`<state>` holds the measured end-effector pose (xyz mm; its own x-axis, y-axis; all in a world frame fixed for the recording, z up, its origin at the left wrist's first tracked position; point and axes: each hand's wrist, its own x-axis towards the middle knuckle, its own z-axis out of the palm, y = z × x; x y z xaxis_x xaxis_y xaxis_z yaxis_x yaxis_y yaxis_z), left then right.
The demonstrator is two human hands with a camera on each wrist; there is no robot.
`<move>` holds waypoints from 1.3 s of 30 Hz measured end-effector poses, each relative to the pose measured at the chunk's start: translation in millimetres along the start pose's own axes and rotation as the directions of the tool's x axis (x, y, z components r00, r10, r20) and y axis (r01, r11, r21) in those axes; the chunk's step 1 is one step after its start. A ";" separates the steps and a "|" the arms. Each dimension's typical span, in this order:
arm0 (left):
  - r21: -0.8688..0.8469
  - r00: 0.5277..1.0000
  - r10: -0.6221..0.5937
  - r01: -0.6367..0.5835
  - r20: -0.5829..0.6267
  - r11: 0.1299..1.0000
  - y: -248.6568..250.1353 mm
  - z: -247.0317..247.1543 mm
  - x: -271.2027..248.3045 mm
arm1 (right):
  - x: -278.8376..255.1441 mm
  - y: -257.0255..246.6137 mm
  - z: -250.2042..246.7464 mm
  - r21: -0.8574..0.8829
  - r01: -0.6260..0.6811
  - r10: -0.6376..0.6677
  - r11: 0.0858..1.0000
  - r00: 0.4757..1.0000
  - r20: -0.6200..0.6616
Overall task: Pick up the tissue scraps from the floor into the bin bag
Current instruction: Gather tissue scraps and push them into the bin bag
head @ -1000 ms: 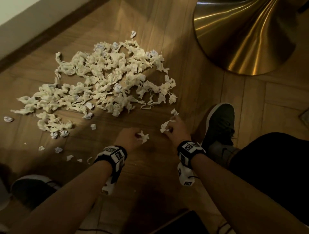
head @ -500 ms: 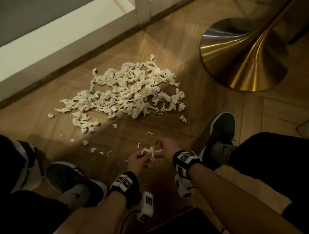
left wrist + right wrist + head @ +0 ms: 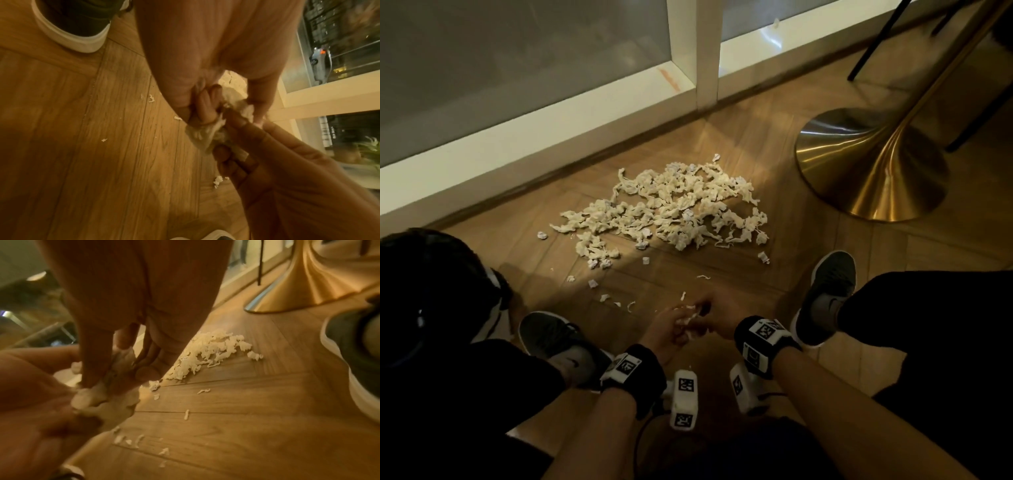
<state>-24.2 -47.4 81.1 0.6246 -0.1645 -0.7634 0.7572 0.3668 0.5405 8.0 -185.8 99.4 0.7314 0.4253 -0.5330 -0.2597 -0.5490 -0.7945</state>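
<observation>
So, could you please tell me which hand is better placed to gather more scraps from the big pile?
Probably the right hand: it sits nearer the pile of pale crumpled tissue scraps.

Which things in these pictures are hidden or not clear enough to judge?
- Bin bag: in no view.
- Held tissue wad: its full extent, covered by right hand and left hand; motion-blurred in the right wrist view.
- Gold table base: its top is cut off by the head view's edge.
</observation>
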 end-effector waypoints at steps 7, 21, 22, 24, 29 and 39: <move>-0.157 0.999 -0.036 0.042 0.037 0.987 3.3 -3.0 -12.3 | -14.1 -17.9 5.1 0.113 0.036 -0.013 0.993 0.981 -0.196; -0.261 0.991 -0.055 0.021 -0.122 0.965 -0.9 7.7 -12.0 | -19.1 -18.9 35.1 -0.074 0.190 -0.199 0.979 0.968 -0.155; -0.257 0.991 -0.051 0.017 -0.125 0.966 -1.9 6.9 -10.6 | -18.0 -17.0 35.5 -0.077 0.190 -0.200 0.979 0.965 -0.170; -0.247 0.988 -0.057 0.020 -0.143 0.969 -4.0 5.5 -8.3 | -16.0 -14.1 35.7 -0.117 0.179 -0.201 0.977 0.958 -0.206; -0.173 0.958 -0.063 0.015 -0.280 0.985 -3.6 13.5 -9.2 | -9.7 -14.1 34.6 -0.096 0.084 -0.102 0.992 0.973 -0.209; -0.157 0.958 0.005 -0.052 -0.287 0.986 -3.5 24.6 -13.7 | -12.1 -26.2 26.4 -0.313 0.177 -0.243 0.933 0.952 -0.184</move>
<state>-30.8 -69.0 98.4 0.5472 0.1066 -0.8302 0.6846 0.5136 0.5172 -10.7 -157.6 119.0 0.8760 0.4056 -0.2611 0.0849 -0.6624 -0.7444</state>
